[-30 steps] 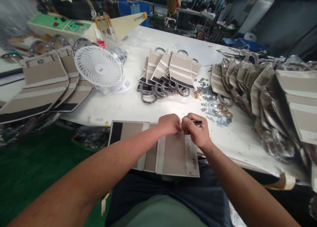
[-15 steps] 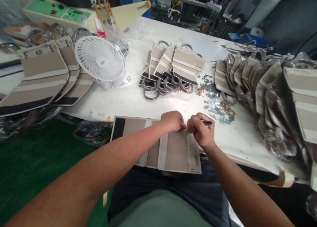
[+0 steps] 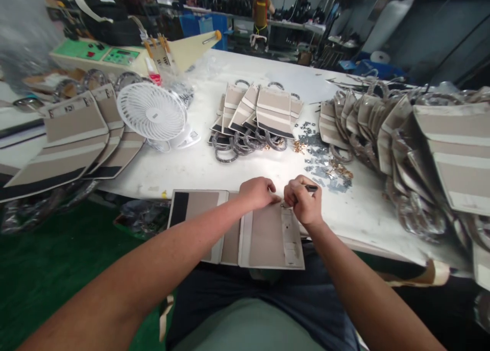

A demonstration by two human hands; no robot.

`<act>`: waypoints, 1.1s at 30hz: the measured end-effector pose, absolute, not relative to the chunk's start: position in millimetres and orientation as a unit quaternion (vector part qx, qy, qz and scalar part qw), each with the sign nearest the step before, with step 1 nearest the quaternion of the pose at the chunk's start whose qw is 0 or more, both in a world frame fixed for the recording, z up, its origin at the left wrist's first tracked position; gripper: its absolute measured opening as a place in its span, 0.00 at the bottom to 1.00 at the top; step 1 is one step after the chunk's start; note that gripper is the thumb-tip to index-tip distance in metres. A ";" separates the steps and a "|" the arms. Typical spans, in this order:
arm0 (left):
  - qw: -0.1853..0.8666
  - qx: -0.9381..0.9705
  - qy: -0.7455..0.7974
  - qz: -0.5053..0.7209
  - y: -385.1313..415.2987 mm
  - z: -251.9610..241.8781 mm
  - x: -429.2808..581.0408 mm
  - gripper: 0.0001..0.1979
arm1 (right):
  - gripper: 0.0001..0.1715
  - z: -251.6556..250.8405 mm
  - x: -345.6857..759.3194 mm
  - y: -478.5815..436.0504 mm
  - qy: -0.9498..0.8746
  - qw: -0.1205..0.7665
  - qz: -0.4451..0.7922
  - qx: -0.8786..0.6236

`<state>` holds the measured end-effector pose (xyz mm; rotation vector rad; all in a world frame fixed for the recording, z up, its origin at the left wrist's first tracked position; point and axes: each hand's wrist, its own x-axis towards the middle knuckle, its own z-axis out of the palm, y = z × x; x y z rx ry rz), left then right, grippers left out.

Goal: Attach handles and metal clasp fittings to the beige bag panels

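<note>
A beige, white and black bag panel (image 3: pixel 264 236) lies across my lap and the near table edge. At its top edge my left hand (image 3: pixel 257 193) is closed in a pinch on the panel. Close beside it, my right hand (image 3: pixel 303 203) is wrapped around a thin black tool (image 3: pixel 311 188), with its tip down at the panel's white strip (image 3: pixel 289 233). Something small sits between the two hands, and I cannot make it out.
A white desk fan (image 3: pixel 152 111) stands at left beside stacked panels (image 3: pixel 65 136). More panels with ring handles (image 3: pixel 260 114) lie mid-table, with small metal parts (image 3: pixel 325 162) scattered beside them. A long row of bags (image 3: pixel 413 136) fills the right. A person stands far back.
My hands have stayed together at the panel's top edge, shifting only slightly. The camera view has tilted a little up and down.
</note>
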<state>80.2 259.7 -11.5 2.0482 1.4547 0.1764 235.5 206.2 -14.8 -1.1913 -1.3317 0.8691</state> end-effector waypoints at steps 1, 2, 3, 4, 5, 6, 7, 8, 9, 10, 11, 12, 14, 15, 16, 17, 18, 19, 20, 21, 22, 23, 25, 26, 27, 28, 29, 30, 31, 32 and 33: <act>0.281 0.786 0.543 0.095 247.6 -12.2 76.4 0.17 | 0.28 -16.0 236.1 207.2 -0.565 0.541 0.364 -0.505; 0.256 0.801 0.526 0.125 232.7 -14.5 71.5 0.19 | 0.28 -16.8 236.6 208.4 -0.565 0.538 0.365 -0.507; 0.228 0.824 0.493 0.160 215.8 -18.3 65.8 0.20 | 0.28 -17.1 236.9 210.0 -0.563 0.537 0.369 -0.508; 0.208 0.851 0.445 0.185 198.0 -23.4 59.6 0.23 | 0.27 -16.9 236.8 211.7 -0.559 0.538 0.376 -0.506; 0.201 0.878 0.391 0.191 180.7 -29.1 53.5 0.29 | 0.27 -16.2 236.5 213.4 -0.553 0.542 0.385 -0.502; 0.197 0.902 0.339 0.181 165.0 -34.8 48.0 0.39 | 0.27 -14.6 236.3 214.7 -0.545 0.549 0.395 -0.495; 0.193 0.919 0.303 0.162 152.1 -40.2 43.9 0.46 | 0.26 -12.2 236.4 215.2 -0.536 0.558 0.404 -0.488; 0.186 0.931 0.282 0.139 142.3 -44.6 41.3 0.52 | 0.26 -9.0 237.4 214.4 -0.529 0.566 0.410 -0.482; 0.174 0.938 0.275 0.118 135.7 -47.8 40.5 0.55 | 0.26 -5.0 239.4 211.9 -0.526 0.569 0.410 -0.480; 0.162 0.942 0.278 0.100 132.1 -49.5 41.1 0.55 | 0.26 -0.7 242.7 207.4 -0.530 0.565 0.405 -0.486; 0.151 0.943 0.284 0.087 130.9 -49.9 42.8 0.54 | 0.26 3.5 247.3 200.9 -0.542 0.548 0.396 -0.499; 0.143 0.944 0.288 0.079 131.5 -49.2 45.0 0.52 | 0.24 6.9 252.8 192.8 -0.562 0.520 0.385 -0.516; 0.138 0.944 0.291 0.070 135.1 -45.8 49.5 0.50 | 0.17 9.7 264.9 174.5 -0.611 0.430 0.359 -0.559; 0.138 0.944 0.291 0.066 137.3 -43.8 51.3 0.50 | 0.13 8.8 270.1 165.8 -0.631 0.375 0.350 -0.582; 0.139 0.945 0.291 0.062 139.3 -42.0 52.7 0.50 | 0.09 6.5 274.1 158.4 -0.646 0.319 0.338 -0.605; 0.138 0.945 0.291 0.057 141.0 -40.7 53.8 0.50 | 0.08 3.3 276.5 153.0 -0.657 0.267 0.324 -0.627; 0.136 0.946 0.290 0.052 142.4 -39.7 54.5 0.50 | 0.07 -0.2 277.3 149.7 -0.664 0.218 0.303 -0.648; 0.134 0.947 0.288 0.047 143.5 -39.2 55.0 0.51 | 0.08 -3.5 276.8 148.6 -0.670 0.174 0.278 -0.666; 0.132 0.948 0.286 0.043 144.3 -39.0 55.4 0.51 | 0.09 -6.1 275.4 149.6 -0.677 0.134 0.249 -0.679; 0.129 0.949 0.284 0.039 144.7 -39.1 55.5 0.51 | 0.09 -7.9 273.6 152.0 -0.685 0.096 0.221 -0.688; 0.127 0.950 0.283 0.036 144.9 -39.4 55.6 0.51 | 0.10 -8.9 271.9 155.3 -0.691 0.061 0.199 -0.692; 0.124 0.951 0.282 0.035 144.9 -39.9 55.6 0.51 | 0.10 -9.2 270.6 158.8 -0.695 0.033 0.187 -0.693; 0.122 0.951 0.281 0.036 144.3 -41.4 55.6 0.51 | 0.09 -8.6 269.5 164.7 -0.698 0.008 0.186 -0.692; 0.122 0.951 0.281 0.037 144.0 -42.3 55.6 0.50 | 0.09 -8.3 269.6 166.5 -0.696 0.009 0.192 -0.692; 0.123 0.951 0.280 0.039 143.5 -43.2 55.6 0.50 | 0.09 -8.1 269.9 167.5 -0.694 0.014 0.199 -0.692; 0.123 0.952 0.279 0.041 143.1 -44.0 55.5 0.50 | 0.09 -8.1 270.4 167.8 -0.692 0.019 0.204 -0.693; 0.123 0.952 0.277 0.043 142.8 -44.5 55.4 0.49 | 0.09 -8.3 271.0 167.5 -0.690 0.021 0.209 -0.693; 0.124 0.952 0.276 0.048 142.5 -44.8 55.3 0.49 | 0.09 -8.4 271.7 166.7 -0.686 0.024 0.215 -0.694; 0.126 0.951 0.277 0.054 142.5 -44.7 55.1 0.49 | 0.08 -8.7 272.3 165.6 -0.681 0.032 0.224 -0.697; 0.131 0.950 0.278 0.062 142.7 -44.3 54.8 0.49 | 0.08 -8.9 273.0 164.1 -0.672 0.045 0.239 -0.700; 0.136 0.947 0.281 0.070 143.3 -43.6 54.4 0.49 | 0.07 -9.1 273.6 162.5 -0.661 0.062 0.257 -0.702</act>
